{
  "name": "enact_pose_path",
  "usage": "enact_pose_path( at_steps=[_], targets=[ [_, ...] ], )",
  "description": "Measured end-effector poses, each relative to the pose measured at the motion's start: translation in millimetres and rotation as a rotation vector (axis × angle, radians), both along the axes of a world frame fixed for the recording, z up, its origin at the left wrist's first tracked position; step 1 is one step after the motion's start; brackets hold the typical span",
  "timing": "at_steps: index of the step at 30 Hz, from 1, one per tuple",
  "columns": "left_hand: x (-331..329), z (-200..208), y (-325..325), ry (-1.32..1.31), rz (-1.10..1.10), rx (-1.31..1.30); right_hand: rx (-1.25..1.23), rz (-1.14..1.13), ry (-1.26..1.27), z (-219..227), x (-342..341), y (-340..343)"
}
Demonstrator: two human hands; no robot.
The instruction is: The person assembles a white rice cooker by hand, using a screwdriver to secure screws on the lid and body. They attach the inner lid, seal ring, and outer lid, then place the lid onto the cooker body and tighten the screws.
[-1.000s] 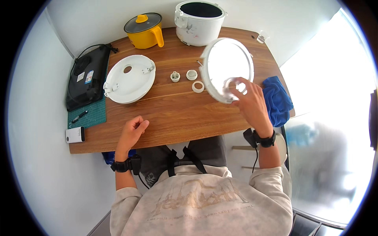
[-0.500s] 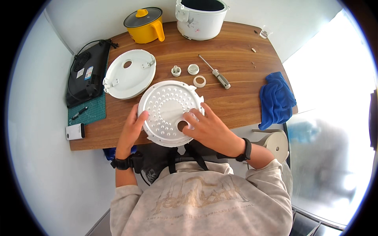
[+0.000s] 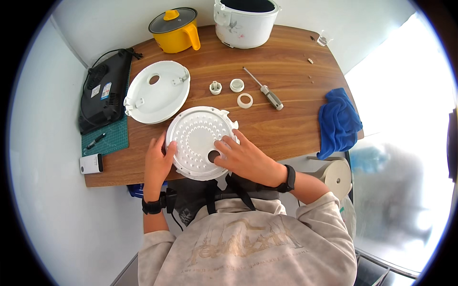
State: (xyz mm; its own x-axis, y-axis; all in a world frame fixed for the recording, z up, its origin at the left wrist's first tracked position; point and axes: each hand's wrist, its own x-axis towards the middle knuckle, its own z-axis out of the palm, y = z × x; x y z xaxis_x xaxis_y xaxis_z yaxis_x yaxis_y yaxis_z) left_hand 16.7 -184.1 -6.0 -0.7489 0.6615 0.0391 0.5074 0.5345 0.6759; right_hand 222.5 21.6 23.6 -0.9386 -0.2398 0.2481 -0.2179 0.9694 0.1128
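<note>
Two bare hands are on one white dimpled disc (image 3: 195,136), located at the centre of the frame, by the front edge of the worktop (image 3: 291,131). The disc lies dimpled face up, with a round dark hole in its lower right part. The left hand (image 3: 158,163) is at the disc's left rim; its grip pinches that rim, thumb on the face, other fingers partly hidden at the side. The right hand (image 3: 248,159) covers the lower right rim, with curled fingers touching the face beside the hole; whether its grip pinches anything cannot be told.

Just above and right of the disc lie a white ring (image 3: 245,106), two small white round caps (image 3: 237,86), and a screwdriver (image 3: 271,95). To the upper left is a larger white round cover (image 3: 160,97) with one hole. Farther left are a black appliance (image 3: 100,105) and a green mat (image 3: 117,138) bearing a pen (image 3: 94,141). At the top stand a yellow pot (image 3: 174,43) and a white cooker body (image 3: 245,31). A blue cloth (image 3: 336,121) hangs over the worktop's right edge.
</note>
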Motion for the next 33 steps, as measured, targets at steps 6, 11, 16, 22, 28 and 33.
enact_pose_path(
  at_steps=[6, 11, 16, 22, 28, 33],
  targets=[
    [1.0, -2.9, -1.2, 0.052, 0.015, -0.067, -0.085, 0.025, -0.025, -4.7, -3.1, 4.3],
    [3.0, 1.9, 1.4, 0.023, 0.042, -0.077, -0.222, 0.012, -0.038, -4.3, 0.4, 6.4],
    [-6.6, -18.9, -6.1, 0.139, -0.008, 0.019, -0.347, 0.002, -0.115, -5.7, 4.5, 9.6],
    [-7.8, -19.2, -12.8, 0.007, -0.028, 0.093, -0.444, 0.018, -0.107, -8.1, 4.7, 19.5],
    [-4.1, -13.2, -18.7, -0.104, -0.082, 0.124, -0.418, -0.026, 0.004, -13.1, 2.4, 23.2],
    [7.4, 4.3, -17.0, -0.073, -0.157, 0.041, -0.450, -0.161, 0.035, 7.1, 9.4, 46.2]
  ],
)
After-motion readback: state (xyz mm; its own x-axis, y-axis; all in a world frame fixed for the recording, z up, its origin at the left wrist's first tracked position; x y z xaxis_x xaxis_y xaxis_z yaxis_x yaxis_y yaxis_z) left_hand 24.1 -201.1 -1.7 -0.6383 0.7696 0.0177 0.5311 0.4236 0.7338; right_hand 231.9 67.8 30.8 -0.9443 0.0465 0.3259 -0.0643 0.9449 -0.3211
